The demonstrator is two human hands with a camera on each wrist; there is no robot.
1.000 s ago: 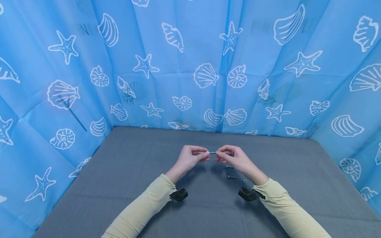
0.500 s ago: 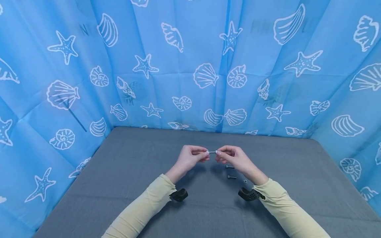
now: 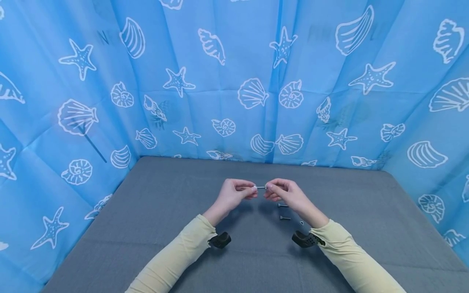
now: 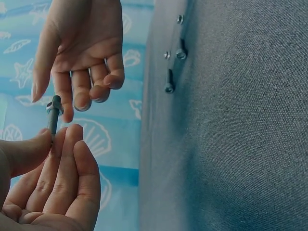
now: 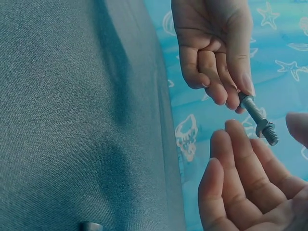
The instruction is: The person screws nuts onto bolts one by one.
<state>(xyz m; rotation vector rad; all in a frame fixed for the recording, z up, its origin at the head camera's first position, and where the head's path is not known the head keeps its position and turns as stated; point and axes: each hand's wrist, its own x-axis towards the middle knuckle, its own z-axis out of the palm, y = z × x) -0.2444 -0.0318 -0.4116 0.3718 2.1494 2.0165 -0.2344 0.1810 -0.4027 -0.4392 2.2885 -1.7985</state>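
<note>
My left hand point(image 3: 234, 192) pinches a metal bolt point(image 5: 255, 110) by its head end between thumb and fingers, above the table. A hex nut point(image 5: 265, 128) sits around the bolt's threads near the free end, and a short length of thread shows past it. My right hand point(image 3: 292, 196) is at that free end. In both wrist views its thumb and fingers stand apart on either side of the nut, with a gap between them. In the left wrist view the bolt point(image 4: 53, 122) points up toward the right palm.
Two more bolts, the farther bolt point(image 3: 282, 205) and the nearer bolt point(image 3: 285, 218), lie on the grey table point(image 3: 176, 228) near my right wrist. Beside them lies a loose nut point(image 3: 302, 223); another nut point(image 4: 180, 19) shows in the left wrist view. A blue shell-patterned curtain point(image 3: 227, 101) surrounds the table.
My right hand has shifted very slightly left at the nut, with a small change in its thumb and fingers. The left hand and bolt stay almost still.
</note>
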